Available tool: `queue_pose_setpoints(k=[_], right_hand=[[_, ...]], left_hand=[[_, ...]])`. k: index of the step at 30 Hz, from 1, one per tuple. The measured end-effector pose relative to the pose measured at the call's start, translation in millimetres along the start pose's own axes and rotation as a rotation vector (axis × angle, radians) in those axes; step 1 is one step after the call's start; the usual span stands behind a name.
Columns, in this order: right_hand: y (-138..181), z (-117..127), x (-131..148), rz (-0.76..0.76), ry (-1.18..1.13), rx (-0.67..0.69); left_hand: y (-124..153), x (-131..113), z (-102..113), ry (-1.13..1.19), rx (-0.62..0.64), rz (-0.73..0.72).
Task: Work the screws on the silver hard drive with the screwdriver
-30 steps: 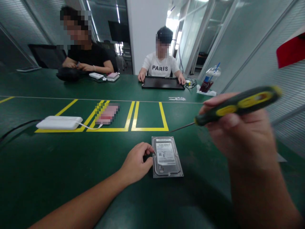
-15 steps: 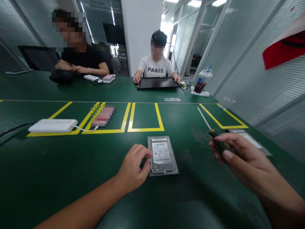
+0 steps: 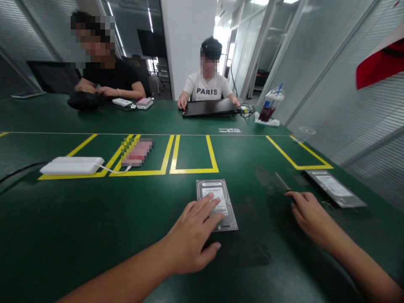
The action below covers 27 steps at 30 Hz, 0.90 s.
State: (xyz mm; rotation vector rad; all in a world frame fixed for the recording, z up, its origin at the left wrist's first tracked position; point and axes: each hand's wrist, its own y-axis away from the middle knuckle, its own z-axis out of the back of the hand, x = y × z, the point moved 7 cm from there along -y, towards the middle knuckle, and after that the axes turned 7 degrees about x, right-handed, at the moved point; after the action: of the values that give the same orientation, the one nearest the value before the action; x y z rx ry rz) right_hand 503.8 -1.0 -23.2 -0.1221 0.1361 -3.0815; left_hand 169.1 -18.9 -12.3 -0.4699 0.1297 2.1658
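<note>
A silver hard drive (image 3: 217,194) lies flat on the green table (image 3: 94,219), label up. My left hand (image 3: 192,235) rests on its near half with fingers stretched out and spread, holding nothing. My right hand (image 3: 311,215) lies low on the table to the right, its fingers closed over the handle of a screwdriver (image 3: 282,182). Only the thin metal shaft shows, pointing away from me; the handle is hidden under the hand.
A second flat drive (image 3: 336,188) lies just right of my right hand. Yellow tape boxes (image 3: 192,170) mark the table, with a white power bank (image 3: 72,165) and cable at left. Two people sit across, by a black tablet (image 3: 210,108) and a drink cup (image 3: 271,105).
My right hand came down from chest height and laid the screwdriver on the table. My left hand moved from the drive's left edge onto its top, fingers now spread.
</note>
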Motion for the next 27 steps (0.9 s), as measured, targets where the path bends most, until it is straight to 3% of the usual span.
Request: queue_pose_setpoints(k=[4,8,14,16,20,23,27], right_hand=[[-9,-8,-11,-0.037,0.240,0.023],[-11,-12,-15,-0.035,0.279,0.054],[-8,-10,-15,-0.012,0.266,0.039],[-8,-10,-15,-0.022,0.255,0.042],[-8,-8,-14,-0.023,0.239,0.034],[-7,-8,-14,-0.011,0.259,0.018],[-5,-11,-15,0.014,0.261,0.006]], left_hand=[[-1,-2,3,0.007,0.042,0.003],[-1,-5,6,0.022,0.024,-0.021],[4,-9,12,0.079,-0.155,-0.105],[6,0,18,0.099,-0.277,-0.033],[15,37,31,0.081,-0.484,0.324],[17,56,32,0.068,-0.468,0.475],[15,64,30,0.069,-0.413,0.506]])
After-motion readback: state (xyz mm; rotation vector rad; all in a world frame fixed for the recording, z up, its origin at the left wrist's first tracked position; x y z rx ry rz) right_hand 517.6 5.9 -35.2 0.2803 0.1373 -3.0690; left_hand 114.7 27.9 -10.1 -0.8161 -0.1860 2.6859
